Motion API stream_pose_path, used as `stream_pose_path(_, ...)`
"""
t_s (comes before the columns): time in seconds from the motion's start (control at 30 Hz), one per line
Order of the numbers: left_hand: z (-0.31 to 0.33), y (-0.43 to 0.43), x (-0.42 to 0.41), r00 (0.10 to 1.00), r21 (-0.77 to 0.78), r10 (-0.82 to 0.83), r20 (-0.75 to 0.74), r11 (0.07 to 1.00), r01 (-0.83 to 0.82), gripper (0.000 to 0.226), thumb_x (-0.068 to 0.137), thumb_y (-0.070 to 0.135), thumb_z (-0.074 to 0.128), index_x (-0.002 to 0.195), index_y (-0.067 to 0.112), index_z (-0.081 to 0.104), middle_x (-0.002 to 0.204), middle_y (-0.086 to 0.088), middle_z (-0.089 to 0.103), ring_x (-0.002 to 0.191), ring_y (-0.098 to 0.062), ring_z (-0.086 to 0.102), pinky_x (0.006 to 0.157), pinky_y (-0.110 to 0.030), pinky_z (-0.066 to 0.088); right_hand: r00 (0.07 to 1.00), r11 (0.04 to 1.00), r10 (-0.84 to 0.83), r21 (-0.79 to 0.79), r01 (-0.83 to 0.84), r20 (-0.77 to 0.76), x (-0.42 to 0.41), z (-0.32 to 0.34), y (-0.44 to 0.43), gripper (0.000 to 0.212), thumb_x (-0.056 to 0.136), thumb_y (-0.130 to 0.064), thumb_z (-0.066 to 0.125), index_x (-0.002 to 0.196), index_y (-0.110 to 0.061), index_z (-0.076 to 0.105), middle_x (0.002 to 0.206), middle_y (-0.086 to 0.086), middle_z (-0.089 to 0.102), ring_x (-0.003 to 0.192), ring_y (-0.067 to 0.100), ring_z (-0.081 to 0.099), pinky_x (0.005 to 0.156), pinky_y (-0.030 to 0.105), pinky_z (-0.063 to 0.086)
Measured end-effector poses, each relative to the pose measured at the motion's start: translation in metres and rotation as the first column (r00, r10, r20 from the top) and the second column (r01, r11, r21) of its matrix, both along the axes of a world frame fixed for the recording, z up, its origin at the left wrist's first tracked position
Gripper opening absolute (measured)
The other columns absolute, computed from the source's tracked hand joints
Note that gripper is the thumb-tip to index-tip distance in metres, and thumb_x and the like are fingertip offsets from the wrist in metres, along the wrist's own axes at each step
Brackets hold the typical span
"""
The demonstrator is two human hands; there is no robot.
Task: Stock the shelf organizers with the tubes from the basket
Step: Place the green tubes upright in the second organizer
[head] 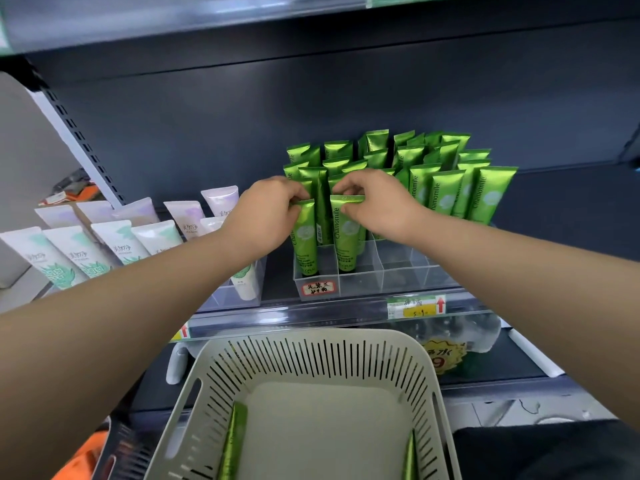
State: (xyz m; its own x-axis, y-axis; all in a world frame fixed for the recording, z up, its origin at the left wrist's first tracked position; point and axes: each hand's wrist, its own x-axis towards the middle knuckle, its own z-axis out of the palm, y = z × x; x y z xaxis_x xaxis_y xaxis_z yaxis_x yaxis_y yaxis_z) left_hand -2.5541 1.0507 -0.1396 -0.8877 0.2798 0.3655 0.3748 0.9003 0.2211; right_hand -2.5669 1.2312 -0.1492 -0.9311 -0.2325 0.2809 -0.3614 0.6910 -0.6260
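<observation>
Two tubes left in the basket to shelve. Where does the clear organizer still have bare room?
Free: the front compartments of the clear plastic organizer, right of the green tube the right hand pinches, ahead of the packed back rows. Crowded: those back rows, and the front-left corner, where the left hand holds another green tube.

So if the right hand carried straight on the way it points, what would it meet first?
Likely the left hand, gripping its own green tube close by; depth unclear, so the upright tubes behind could come first.
</observation>
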Motion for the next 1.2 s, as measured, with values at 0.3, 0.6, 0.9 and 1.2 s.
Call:
stream_pose_path(0.3, 0.004, 0.001, 0.022, 0.999, -0.067, 0.006, 0.039, 0.998, -0.003, 0.048, 0.090, 0.016, 0.056, 0.136, 0.009, 0.045, 0.135, -0.010, 0.048, 0.120, -0.025, 0.049, 0.097, -0.029, 0.039, 0.992, 0.992, -0.070, 0.096, 0.079, -0.102, 0.026, 0.003, 0.006, 0.046, 0.090, -0.019, 0.056, 0.134, -0.013, 0.044, 0.138, 0.006, 0.039, 0.128, 0.021, 0.038, 0.103, 0.026, 0.030)
stream_pose_path(0.6, 0.011, -0.001, 0.058, 0.999, -0.255, -0.039, -0.016, 0.966, 0.034, 0.059, 0.092, 0.031, 0.052, 0.144, 0.013, 0.032, 0.149, -0.008, 0.035, 0.139, -0.025, 0.028, 0.114, -0.031, 0.021, 0.998, 0.935, -0.054, 0.349, 0.066, -0.045, 0.061, 0.020, 0.000, 0.072, 0.089, -0.040, 0.053, 0.149, -0.021, 0.016, 0.158, 0.002, 0.007, 0.144, 0.023, 0.011, 0.116, 0.045, 0.018)
stream_pose_path(0.9, 0.034, -0.008, 0.106, 0.995, -0.294, 0.048, -0.089, 0.953, -0.072, 0.065, 0.091, 0.047, 0.043, 0.148, 0.023, 0.022, 0.154, -0.003, 0.024, 0.144, -0.026, 0.015, 0.117, -0.045, 0.017, 0.994, 0.876, -0.054, 0.473, 0.093, -0.096, 0.108, 0.040, -0.006, 0.074, 0.089, -0.051, 0.046, 0.149, -0.027, 0.010, 0.158, -0.001, -0.003, 0.145, 0.022, -0.001, 0.114, 0.049, 0.009)
stream_pose_path(1.2, 0.027, -0.016, 0.147, 0.986, -0.308, 0.086, -0.140, 0.943, -0.126, 0.068, 0.091, 0.049, 0.041, 0.148, 0.020, 0.018, 0.155, -0.005, 0.020, 0.145, -0.024, 0.011, 0.117, -0.044, 0.015, 0.995, 0.858, -0.017, 0.510, 0.066, -0.101, 0.149, 0.034, -0.013, 0.076, 0.090, -0.053, 0.043, 0.150, -0.028, 0.003, 0.158, -0.002, -0.011, 0.145, 0.021, -0.010, 0.116, 0.046, 0.003)
